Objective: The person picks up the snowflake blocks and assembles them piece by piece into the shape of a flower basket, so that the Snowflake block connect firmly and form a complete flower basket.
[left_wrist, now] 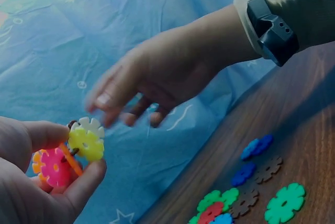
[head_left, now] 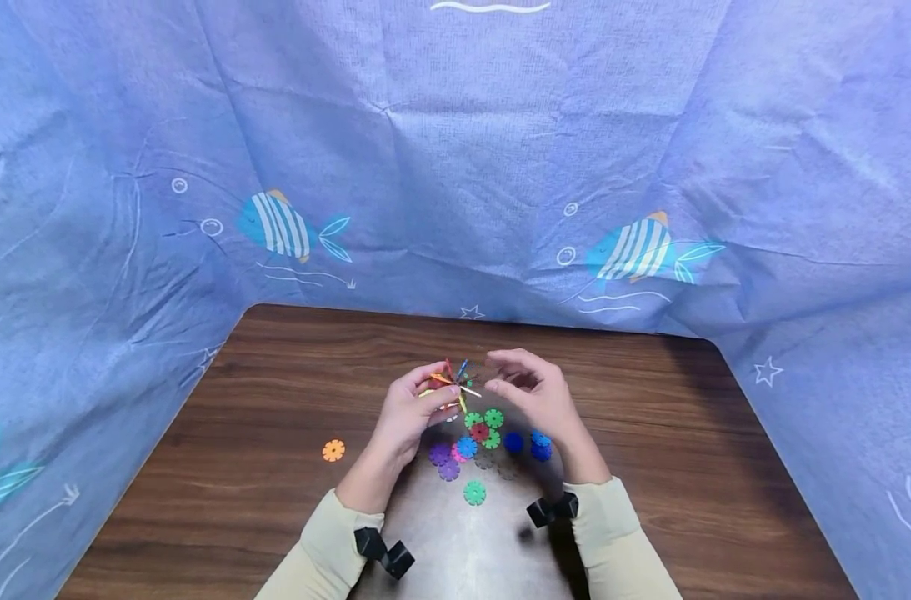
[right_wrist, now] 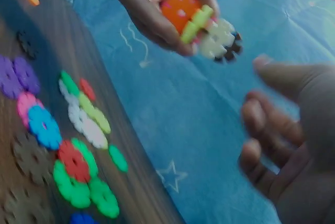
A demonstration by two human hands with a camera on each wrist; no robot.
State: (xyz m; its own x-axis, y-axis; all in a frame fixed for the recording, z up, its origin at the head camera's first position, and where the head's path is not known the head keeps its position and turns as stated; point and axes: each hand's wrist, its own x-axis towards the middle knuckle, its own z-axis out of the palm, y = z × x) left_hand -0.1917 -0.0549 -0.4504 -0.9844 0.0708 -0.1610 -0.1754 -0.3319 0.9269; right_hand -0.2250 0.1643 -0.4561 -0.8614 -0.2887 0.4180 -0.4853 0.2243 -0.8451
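My left hand point(head_left: 410, 408) pinches a cluster of interlocked notched plastic discs between thumb and fingers, raised over the table. In the left wrist view a yellow disc point(left_wrist: 86, 145), a pink disc point(left_wrist: 54, 167) and a white disc show in the cluster. The right wrist view shows its orange disc point(right_wrist: 179, 12) and, at the outer end, a whitish disc point(right_wrist: 217, 38) with a dark brown one behind it. Just right of the cluster, apart from it, is my right hand point(head_left: 538, 392). Its fingers are loosely bent with nothing visible between them, and it is blurred in the left wrist view.
Loose discs lie on the wooden table point(head_left: 260, 500) below the hands: red point(head_left: 479, 432), purple point(head_left: 448, 470), blue point(head_left: 513, 442) and several others, some overlapping. A green disc point(head_left: 474, 492) lies nearer me, an orange disc point(head_left: 333, 450) off left. Blue fabric point(head_left: 455, 208) hangs behind the table.
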